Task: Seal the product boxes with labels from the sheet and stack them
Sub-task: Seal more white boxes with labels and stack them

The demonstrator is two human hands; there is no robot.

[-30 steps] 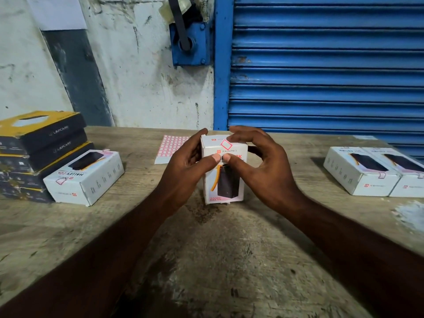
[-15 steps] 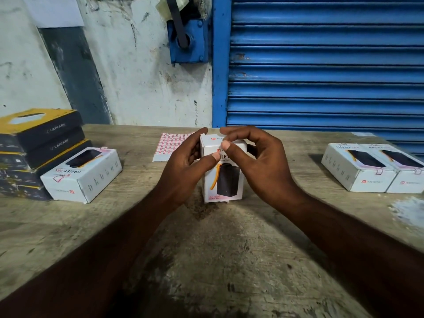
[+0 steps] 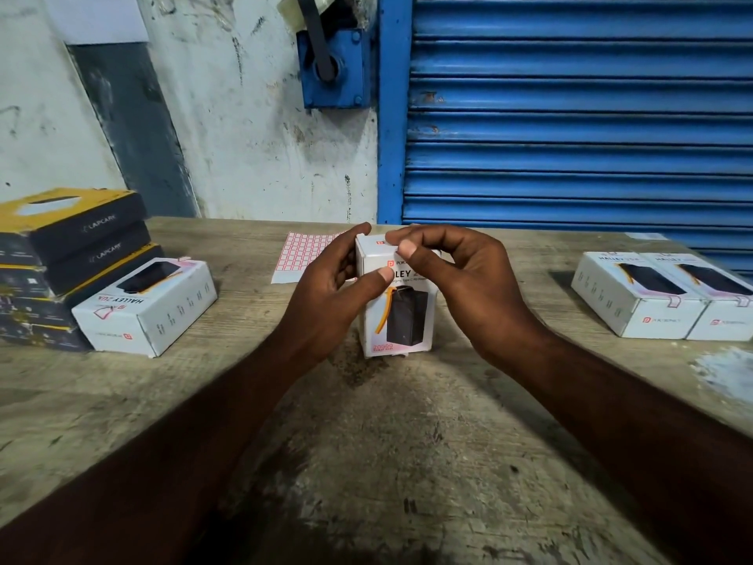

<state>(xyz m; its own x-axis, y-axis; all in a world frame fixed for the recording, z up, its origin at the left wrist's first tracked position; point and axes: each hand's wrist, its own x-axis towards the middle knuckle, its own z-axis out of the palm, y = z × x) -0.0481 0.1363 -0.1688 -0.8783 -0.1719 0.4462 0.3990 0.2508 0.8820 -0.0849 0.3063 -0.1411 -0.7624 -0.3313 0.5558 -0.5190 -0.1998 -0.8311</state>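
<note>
A white product box [image 3: 401, 320] with a dark power bank printed on it stands upright on the wooden table [image 3: 366, 442]. My left hand [image 3: 334, 287] grips its left side, thumb on the front face. My right hand [image 3: 460, 279] holds the top right, thumb and fingertips pressed on the top front edge. Whatever lies under those fingertips is hidden. The label sheet [image 3: 303, 254], white with a pink grid, lies flat just behind my left hand. One white box [image 3: 146, 305] lies at the left, and two more [image 3: 668, 295] lie side by side at the right.
A stack of dark and yellow boxes [image 3: 61, 254] stands at the far left, touching the white box beside it. A blue roller shutter [image 3: 570, 116] and a stained wall rise behind the table. A white patch [image 3: 721, 373] marks the table near its right edge.
My right thumb and fingers slid from the front of the box up onto its top edge and now cover the pink label seen there earlier. The box and left hand stay put.
</note>
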